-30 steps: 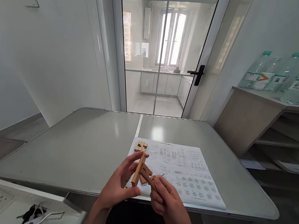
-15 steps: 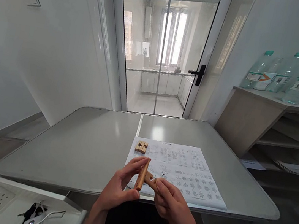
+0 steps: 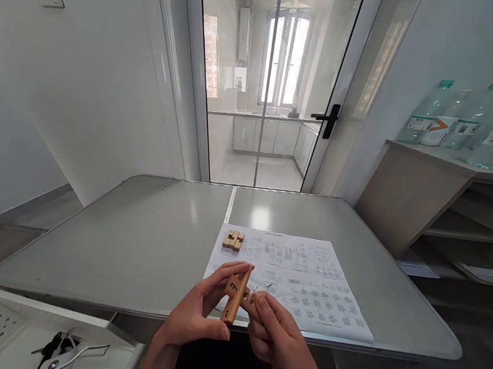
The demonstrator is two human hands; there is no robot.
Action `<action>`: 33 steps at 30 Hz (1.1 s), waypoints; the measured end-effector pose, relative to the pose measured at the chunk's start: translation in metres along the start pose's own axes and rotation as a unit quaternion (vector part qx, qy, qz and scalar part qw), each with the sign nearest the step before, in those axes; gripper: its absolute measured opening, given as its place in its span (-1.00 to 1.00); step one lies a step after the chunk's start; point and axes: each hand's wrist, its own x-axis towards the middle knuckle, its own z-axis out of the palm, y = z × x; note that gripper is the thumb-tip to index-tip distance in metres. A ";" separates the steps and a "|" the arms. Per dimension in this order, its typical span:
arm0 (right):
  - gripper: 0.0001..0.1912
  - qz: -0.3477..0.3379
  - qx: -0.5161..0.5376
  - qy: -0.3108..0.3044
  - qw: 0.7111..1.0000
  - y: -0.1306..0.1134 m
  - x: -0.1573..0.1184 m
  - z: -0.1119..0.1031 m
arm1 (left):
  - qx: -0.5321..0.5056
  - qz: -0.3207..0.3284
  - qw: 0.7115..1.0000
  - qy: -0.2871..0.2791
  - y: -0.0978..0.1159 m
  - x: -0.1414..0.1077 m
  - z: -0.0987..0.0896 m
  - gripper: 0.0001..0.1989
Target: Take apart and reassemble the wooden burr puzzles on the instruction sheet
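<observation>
While the L hand grips the upright wooden bar thumb-to-fingers, the R hand pinches the crossing wooden piece, both above the tabletop's near edge, R of ctr. Small blocks sit by the sheet's far L corner.

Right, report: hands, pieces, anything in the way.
Left hand and right hand both gripping crossed pieces. Small blocks on sheet, clear of both hands. Nothing seen in the way.
</observation>
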 end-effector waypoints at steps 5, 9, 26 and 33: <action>-0.49 0.003 0.002 0.012 1.000 0.005 0.002 0.002 | 0.026 -0.012 0.999 -0.014 0.000 0.000 0.001 -0.04; -0.46 -0.001 0.014 0.034 0.999 0.007 0.003 0.006 | 0.050 -0.021 0.998 -0.025 -0.003 0.002 0.004 -0.06; -0.30 -0.014 -0.101 0.211 0.972 0.003 -0.007 0.025 | 0.059 -0.030 0.996 -0.064 0.000 -0.001 0.008 -0.02; -0.24 -0.013 -0.151 0.207 0.967 -0.007 -0.011 0.031 | 0.063 -0.032 0.995 -0.067 -0.001 -0.002 0.006 0.01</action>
